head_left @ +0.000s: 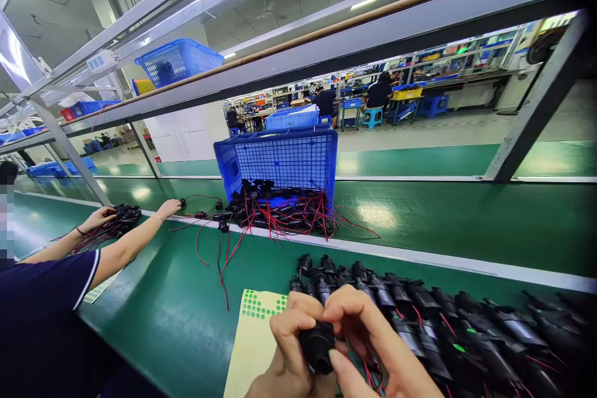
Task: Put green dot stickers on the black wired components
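A black cylindrical part with a short round spout (318, 348) is held in front of me, its spout end towards me; it resembles a small pump motor. My left hand (290, 339) grips it from the left with curled fingers. From the right, my right hand (373, 339) pinches it with thumb and forefinger. Below and left of the hands lies a pale yellow sheet (252, 348) with round green stickers. Many similar black parts (420, 305) with red wires lie in rows to the right, some bearing a green dot.
A blue crate (275, 161) lies tipped on its side, black wired parts (280, 211) spilling out. On the left, a co-worker's arms (130, 242) reach over the green bench (172, 298) to more parts (124, 221). A metal frame post (536, 99) stands at right; overhead, a shelf holds a blue basket (180, 62).
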The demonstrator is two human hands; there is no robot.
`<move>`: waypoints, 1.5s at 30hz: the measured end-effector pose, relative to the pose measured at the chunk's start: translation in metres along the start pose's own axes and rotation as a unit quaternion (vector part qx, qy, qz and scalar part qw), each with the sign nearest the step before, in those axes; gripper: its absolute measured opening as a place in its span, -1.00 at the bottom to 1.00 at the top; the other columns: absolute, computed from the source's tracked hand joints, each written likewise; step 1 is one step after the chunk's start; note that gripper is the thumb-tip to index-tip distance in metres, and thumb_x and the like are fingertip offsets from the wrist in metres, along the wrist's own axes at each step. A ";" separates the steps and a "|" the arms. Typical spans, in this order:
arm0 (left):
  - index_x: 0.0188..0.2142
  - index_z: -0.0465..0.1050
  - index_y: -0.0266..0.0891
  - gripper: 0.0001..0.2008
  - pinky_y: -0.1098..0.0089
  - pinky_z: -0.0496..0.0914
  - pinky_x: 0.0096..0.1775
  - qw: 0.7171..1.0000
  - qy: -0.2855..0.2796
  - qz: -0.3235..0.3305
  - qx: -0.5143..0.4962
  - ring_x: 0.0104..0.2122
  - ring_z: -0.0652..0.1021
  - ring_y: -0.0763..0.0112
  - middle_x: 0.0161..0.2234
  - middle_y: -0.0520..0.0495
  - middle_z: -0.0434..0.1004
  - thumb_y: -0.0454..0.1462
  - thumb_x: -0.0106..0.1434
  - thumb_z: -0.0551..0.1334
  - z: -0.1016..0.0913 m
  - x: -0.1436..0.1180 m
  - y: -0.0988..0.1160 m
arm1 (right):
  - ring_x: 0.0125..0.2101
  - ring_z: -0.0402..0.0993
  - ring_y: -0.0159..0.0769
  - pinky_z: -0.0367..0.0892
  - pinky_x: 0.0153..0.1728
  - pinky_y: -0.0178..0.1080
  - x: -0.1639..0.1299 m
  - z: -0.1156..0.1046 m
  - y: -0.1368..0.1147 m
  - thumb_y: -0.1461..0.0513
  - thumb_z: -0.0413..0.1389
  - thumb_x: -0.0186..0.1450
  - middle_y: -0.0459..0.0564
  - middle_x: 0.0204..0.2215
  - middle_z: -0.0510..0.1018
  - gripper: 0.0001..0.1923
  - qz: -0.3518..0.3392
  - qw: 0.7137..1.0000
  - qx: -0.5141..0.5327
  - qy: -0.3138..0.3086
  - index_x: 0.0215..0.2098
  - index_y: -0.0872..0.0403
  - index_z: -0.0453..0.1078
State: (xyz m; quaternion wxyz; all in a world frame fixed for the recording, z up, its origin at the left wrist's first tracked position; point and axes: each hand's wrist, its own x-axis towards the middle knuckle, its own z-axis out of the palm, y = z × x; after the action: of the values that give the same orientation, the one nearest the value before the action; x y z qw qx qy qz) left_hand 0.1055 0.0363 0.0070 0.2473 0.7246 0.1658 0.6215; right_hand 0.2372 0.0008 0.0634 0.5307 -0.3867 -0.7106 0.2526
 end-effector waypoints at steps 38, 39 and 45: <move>0.08 0.38 -0.22 -0.61 0.17 0.23 0.07 0.887 -0.127 -0.388 -0.215 -0.02 0.37 0.12 -0.06 -0.13 0.40 -0.11 0.32 0.15 -0.033 0.026 0.034 | -0.56 0.59 -0.38 0.41 -0.55 -0.38 0.004 -0.002 0.017 0.19 -0.03 0.52 -0.05 -0.45 0.61 -0.85 -0.229 0.886 -0.397 0.067 -0.07 0.08 0.31; 0.07 0.38 -0.21 -0.61 0.18 0.25 0.05 0.888 -0.125 -0.388 -0.213 -0.05 0.37 0.13 -0.08 -0.13 0.40 -0.10 0.31 0.15 -0.032 0.024 0.031 | -0.54 0.61 -0.36 0.42 -0.54 -0.37 0.002 -0.002 0.019 0.20 -0.01 0.52 -0.03 -0.44 0.63 -0.86 -0.233 0.887 -0.395 0.065 -0.06 0.09 0.31; 0.08 0.39 -0.20 -0.60 0.21 0.31 -0.01 0.885 -0.122 -0.387 -0.230 -0.14 0.41 0.17 -0.20 -0.10 0.40 -0.11 0.29 0.17 -0.031 0.015 0.024 | -0.47 0.65 -0.31 0.47 -0.49 -0.36 -0.005 -0.001 0.028 0.22 0.06 0.48 0.02 -0.40 0.66 -0.83 -0.255 0.881 -0.394 0.054 0.00 0.11 0.32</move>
State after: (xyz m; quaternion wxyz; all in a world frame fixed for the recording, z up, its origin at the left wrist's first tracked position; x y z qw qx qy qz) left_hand 0.0761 0.0298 0.0358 0.6460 0.5959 0.2540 0.4038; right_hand 0.2467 0.0126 0.0397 0.4184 -0.3825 -0.7955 -0.2138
